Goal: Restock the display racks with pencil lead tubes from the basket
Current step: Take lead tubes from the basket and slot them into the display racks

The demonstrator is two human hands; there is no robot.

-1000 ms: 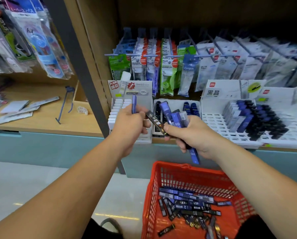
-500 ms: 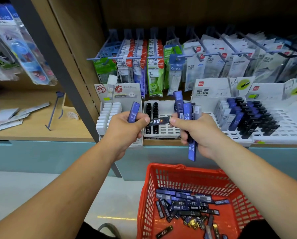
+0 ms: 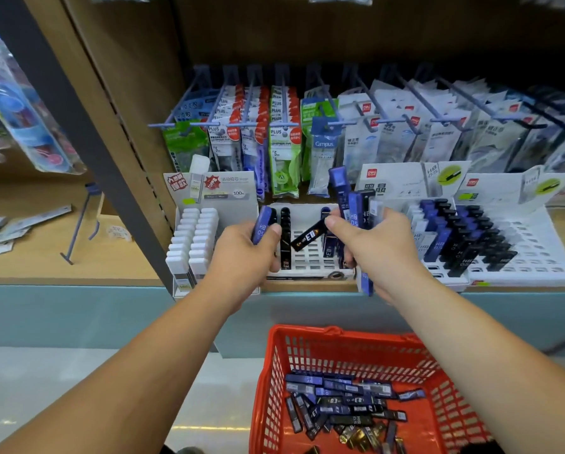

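My left hand [image 3: 241, 257] grips one blue HB lead tube [image 3: 262, 224] upright in front of the middle white display rack [image 3: 310, 257]. My right hand [image 3: 376, 250] holds a bundle of blue lead tubes [image 3: 350, 201] and pinches a black tube [image 3: 309, 238] that slants down to the left between both hands. The left hand is no longer touching that black tube. A red basket [image 3: 274, 371] with several more tubes [image 3: 340, 404] stands on the floor below.
A rack of white tubes [image 3: 192, 240] stands at the left of the shelf. Two wider white racks [image 3: 536, 257] with blue and black tubes stand at the right. Packets hang on hooks [image 3: 274, 126] behind. A dark upright post [image 3: 87, 142] divides the shelving.
Both hands have moved up and closer to the middle rack. The left hand let go of the black tube's end, which now tilts down from my right fingers.
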